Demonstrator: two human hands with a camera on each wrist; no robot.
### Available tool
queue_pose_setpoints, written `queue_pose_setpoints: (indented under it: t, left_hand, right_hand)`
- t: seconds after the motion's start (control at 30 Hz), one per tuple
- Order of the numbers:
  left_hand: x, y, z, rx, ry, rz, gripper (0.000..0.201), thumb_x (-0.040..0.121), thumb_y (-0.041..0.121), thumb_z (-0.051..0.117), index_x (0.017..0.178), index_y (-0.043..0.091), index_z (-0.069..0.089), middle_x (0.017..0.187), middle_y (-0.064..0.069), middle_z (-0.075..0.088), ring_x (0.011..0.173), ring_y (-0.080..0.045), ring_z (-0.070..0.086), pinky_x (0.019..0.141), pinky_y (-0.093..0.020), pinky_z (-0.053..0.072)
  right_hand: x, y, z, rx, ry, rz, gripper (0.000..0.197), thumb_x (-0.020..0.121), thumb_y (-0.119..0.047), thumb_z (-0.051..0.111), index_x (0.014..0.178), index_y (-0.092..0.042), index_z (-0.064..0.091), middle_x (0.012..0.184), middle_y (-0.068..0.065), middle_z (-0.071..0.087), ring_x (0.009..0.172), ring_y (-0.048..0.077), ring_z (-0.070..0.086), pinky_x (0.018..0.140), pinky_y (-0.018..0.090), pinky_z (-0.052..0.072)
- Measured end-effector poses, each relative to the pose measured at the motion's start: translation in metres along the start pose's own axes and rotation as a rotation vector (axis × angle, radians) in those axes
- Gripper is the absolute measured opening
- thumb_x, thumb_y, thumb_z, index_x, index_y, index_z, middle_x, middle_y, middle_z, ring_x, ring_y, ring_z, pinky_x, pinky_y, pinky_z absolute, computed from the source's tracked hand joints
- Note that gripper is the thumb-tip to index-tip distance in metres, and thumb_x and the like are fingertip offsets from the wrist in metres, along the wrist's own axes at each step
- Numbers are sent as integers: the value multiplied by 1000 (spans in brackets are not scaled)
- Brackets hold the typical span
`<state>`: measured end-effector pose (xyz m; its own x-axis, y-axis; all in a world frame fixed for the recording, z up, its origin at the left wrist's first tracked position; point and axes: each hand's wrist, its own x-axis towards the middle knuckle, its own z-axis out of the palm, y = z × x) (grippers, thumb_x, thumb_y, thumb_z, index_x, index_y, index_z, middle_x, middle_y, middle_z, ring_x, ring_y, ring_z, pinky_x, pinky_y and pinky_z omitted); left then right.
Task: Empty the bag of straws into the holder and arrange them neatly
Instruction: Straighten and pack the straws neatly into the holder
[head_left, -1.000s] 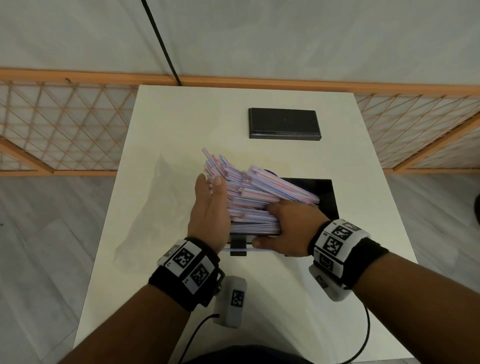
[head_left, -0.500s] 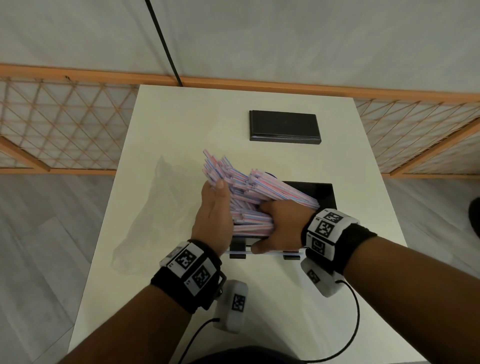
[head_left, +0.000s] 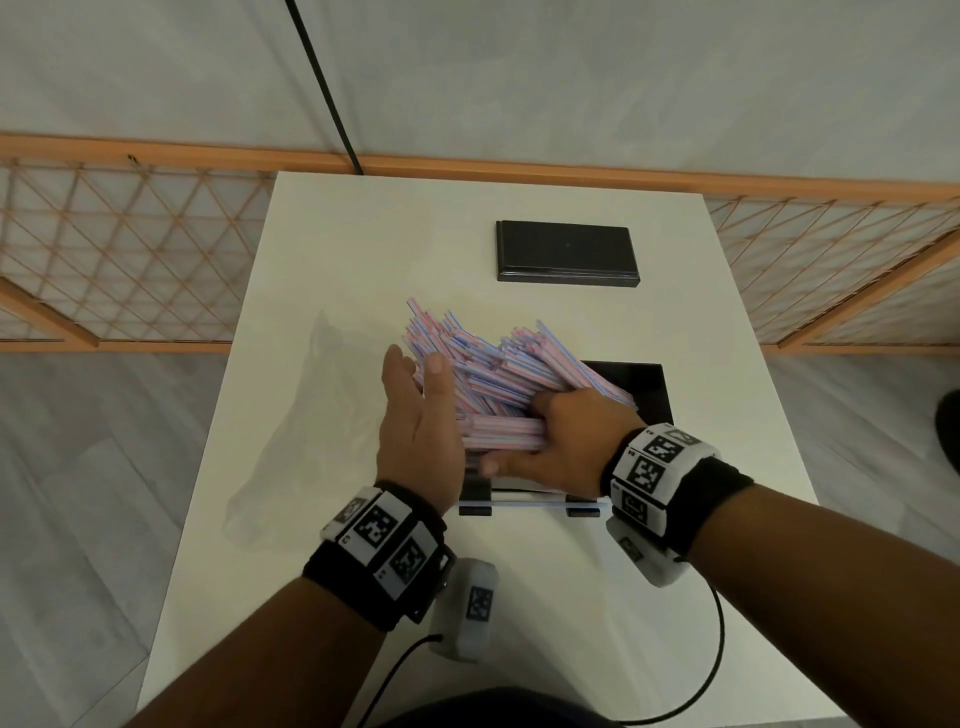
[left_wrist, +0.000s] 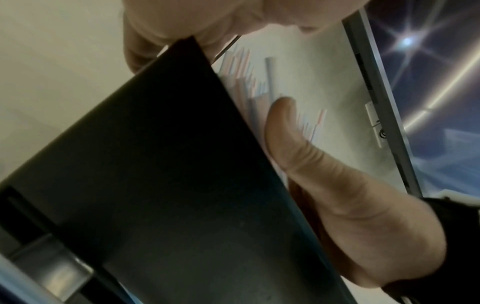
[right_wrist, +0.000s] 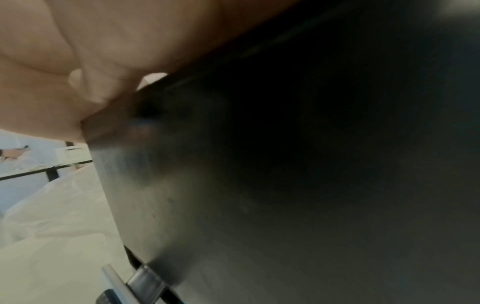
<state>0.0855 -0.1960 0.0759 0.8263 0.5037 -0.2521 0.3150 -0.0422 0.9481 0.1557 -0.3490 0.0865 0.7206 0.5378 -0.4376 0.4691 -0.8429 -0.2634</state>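
A heap of pink-and-blue striped straws (head_left: 488, 364) lies across the open black holder (head_left: 641, 387), their ends fanning out up and to the left. My left hand (head_left: 418, 410) stands on edge with straight fingers against the left ends of the straws. My right hand (head_left: 558, 441) curls over the near part of the heap, thumb under, gripping a bundle. In the left wrist view the thumb (left_wrist: 285, 131) lies beside the holder's dark wall (left_wrist: 155, 185), with straws (left_wrist: 242, 70) above it. The right wrist view is mostly filled by the holder's wall (right_wrist: 285, 185).
The empty clear plastic bag (head_left: 306, 421) lies crumpled on the white table (head_left: 363, 249) left of my left hand. A flat black lid (head_left: 566, 252) rests at the table's far side. An orange lattice fence (head_left: 130, 249) runs behind the table.
My right hand has slid a little to the left, deeper into the straws. The left hand stays against the straw ends, which fan out slightly more.
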Motion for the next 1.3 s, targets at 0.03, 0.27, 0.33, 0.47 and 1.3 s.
queue_pose_setpoints:
  t: [0.03,0.27,0.33,0.47,1.3]
  left_hand:
    - [-1,0,0,23,-10,7,85,91,73,35,156,18,24,147,9,47,131,-9,49,105,-15,37]
    - [4,-18,3,207,-27,69,109,80,63,68,157,15,8,155,-6,44,135,-20,52,113,-44,43]
    - [5,-17,1,178,-28,30,122,71,78,62,159,20,2,164,-5,29,143,-22,44,116,-46,40]
    - [6,-12,-1,151,-48,-35,128,64,84,51,159,15,3,164,-6,29,138,-22,49,116,-39,37]
    - [0,-32,3,105,-60,65,111,59,75,73,146,21,31,134,6,60,118,-12,63,105,-41,51]
  right_hand:
    - [-1,2,1,5,14,6,86,49,-101,36,91,-28,51,93,-2,66,92,22,64,80,33,53]
    - [-29,7,9,201,350,-255,47,73,-53,66,99,-14,65,93,3,67,87,25,63,78,33,52]
    - [-40,18,15,182,486,-260,37,73,-45,67,94,-14,65,90,2,65,86,25,60,77,30,48]
    - [-53,41,23,184,508,-158,32,74,-50,65,76,-19,61,75,-6,55,71,19,54,65,26,43]
    - [-47,-2,90,-321,-42,-117,25,97,-14,43,117,-6,54,93,11,71,84,35,68,69,36,47]
